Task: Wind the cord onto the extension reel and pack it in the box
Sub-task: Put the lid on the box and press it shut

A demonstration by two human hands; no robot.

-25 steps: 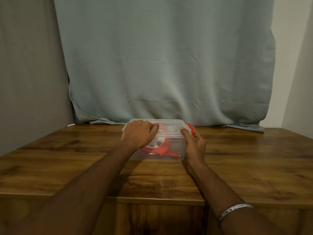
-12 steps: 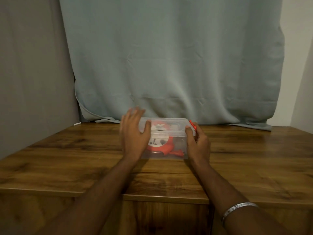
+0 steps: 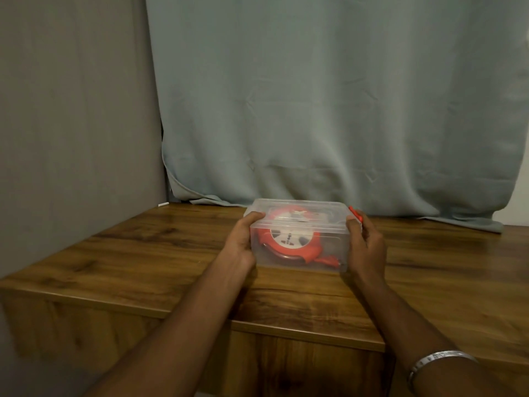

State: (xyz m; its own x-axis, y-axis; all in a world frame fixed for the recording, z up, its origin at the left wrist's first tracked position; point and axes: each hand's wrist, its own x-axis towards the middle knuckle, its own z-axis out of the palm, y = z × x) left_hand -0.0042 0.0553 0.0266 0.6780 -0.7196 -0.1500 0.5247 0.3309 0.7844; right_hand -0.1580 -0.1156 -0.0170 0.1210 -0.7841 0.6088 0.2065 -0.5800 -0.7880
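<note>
Sitting on a wood table (image 3: 120, 262), brown grain, glossy, front edge and a panel below it in view. Grey wall (image 3: 71, 110) on the left, pale blue-grey curtain (image 3: 329, 104) across the back, its hem lying on the far edge of the table. Strip of lighter wall at far right. Dim room.

One box (image 3: 329, 247), clear plastic, lid (image 3: 315, 209) on, resting on the table near the middle, just in front of the curtain hem. One reel (image 3: 289, 242) inside it, red rim with white face, seen through the front wall and the lid; red cord end lies at the box's lower right inside. One red latch (image 3: 355, 214) shows at the box's right end by the lid.

Two hands, both on the box. Left hand (image 3: 243, 242) clasps the left end, thumb curled over the lid's near left corner, fingers hidden behind the end. Right hand (image 3: 365, 247) clasps the right end, thumb up on the near right corner beside the latch, fingers wrapped round the side. One metal bangle (image 3: 440, 361) on the right wrist. Both forearms bare.
</note>
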